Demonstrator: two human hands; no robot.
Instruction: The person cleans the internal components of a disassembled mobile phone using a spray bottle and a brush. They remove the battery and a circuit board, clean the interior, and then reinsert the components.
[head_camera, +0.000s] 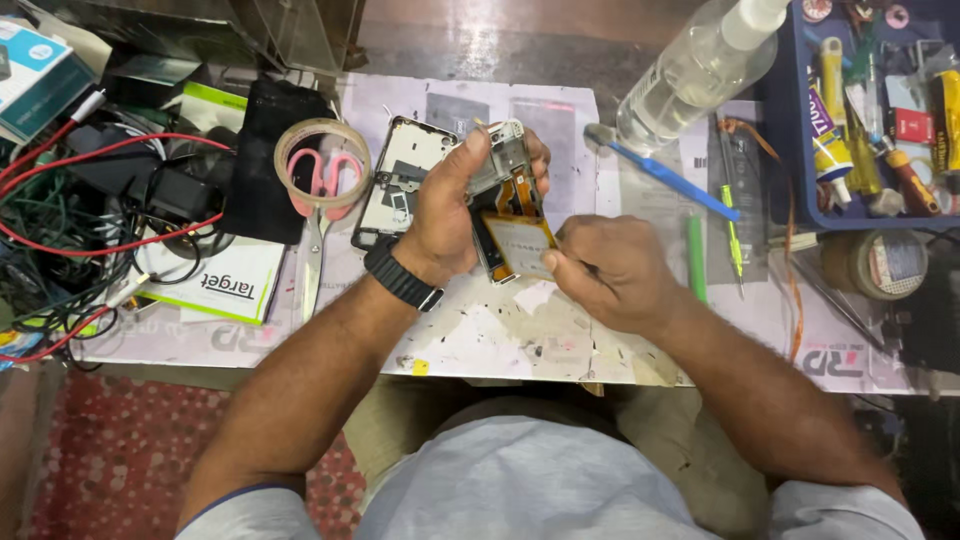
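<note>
Messy and full, the tabletop (480, 340) has a worn white cover with stains near its front edge. At the far left corner sits a big heap of red and black wires (70, 210) with a black charger in it. At the far right corner stands a blue tray (790, 150) packed with tubes and small tools. A clear plastic bottle (690, 75) lies tilted by the back edge, just left of the tray. A black cloth (265, 165) lies right of the wires.

The left hand (450, 215) has a black watch on its wrist. It grips an opened phone body (505, 190) tight around its top part, above the middle of the tabletop. The right hand (610, 270) pinches the lower edge of the flat pale battery piece (518, 245) on that phone, with thumb and fingers closed on it.

Another phone shell (398, 180) lies flat just left of the left hand. A ring of tape (322, 165) lies left of that, with pink scissors (318, 215) poking through it. A blue toothbrush (665, 170) lies right of the hands. A green pen (695, 258) lies near the right hand. A roll of brown tape (875, 263) sits by the right edge, just in front of the tray.
</note>
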